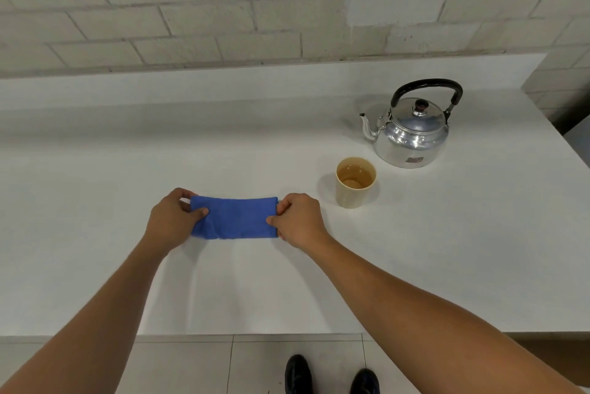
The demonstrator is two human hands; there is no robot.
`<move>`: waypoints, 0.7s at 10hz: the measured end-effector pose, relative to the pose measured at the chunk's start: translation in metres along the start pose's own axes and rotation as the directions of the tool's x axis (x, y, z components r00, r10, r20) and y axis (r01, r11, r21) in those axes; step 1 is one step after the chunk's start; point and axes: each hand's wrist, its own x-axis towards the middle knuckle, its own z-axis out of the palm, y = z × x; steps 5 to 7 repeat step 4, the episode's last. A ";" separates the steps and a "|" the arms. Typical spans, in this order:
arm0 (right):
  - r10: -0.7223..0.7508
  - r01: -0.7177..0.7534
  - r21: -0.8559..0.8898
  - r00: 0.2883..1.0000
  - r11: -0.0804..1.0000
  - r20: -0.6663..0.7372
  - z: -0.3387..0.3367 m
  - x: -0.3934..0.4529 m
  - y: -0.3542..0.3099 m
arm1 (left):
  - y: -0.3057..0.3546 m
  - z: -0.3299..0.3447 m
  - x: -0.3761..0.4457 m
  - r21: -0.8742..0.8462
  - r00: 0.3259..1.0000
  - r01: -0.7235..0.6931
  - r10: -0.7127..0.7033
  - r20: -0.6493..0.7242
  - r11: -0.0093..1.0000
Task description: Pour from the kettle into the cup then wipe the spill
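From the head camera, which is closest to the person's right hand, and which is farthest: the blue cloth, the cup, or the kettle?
1. Blue cloth: pinched at its right end by the right hand, with the left hand holding the other end.
2. Cup: standing just right of that hand, holding liquid.
3. Kettle: beyond the cup, farther back and right on the counter.

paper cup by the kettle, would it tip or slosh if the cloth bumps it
The paper cup looks thin-walled and taller than its base, so a sideways bump would probably tip it. It holds brownish liquid well up its wall, so it would likely slosh, though that weight may steady it. The blue cloth is soft, so a light brush may only nudge it.
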 end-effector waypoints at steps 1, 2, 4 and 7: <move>-0.105 0.102 -0.148 0.994 0.984 -0.017 0.004 -0.002 0.002 | -0.002 0.007 -0.001 0.054 0.998 -0.023 0.026 -0.052 0.998; -0.131 0.126 -0.162 0.991 0.979 -0.019 0.003 -0.006 0.005 | -0.002 0.006 -0.005 0.099 0.994 -0.041 0.051 -0.099 0.994; -0.203 0.190 -0.158 0.977 0.969 -0.071 -0.017 -0.023 0.017 | 0.004 0.009 -0.019 0.185 0.937 -0.294 0.321 -0.137 0.938; -0.203 0.190 -0.158 0.977 0.969 -0.071 -0.017 -0.023 0.017 | 0.004 0.009 -0.019 0.185 0.937 -0.294 0.321 -0.137 0.938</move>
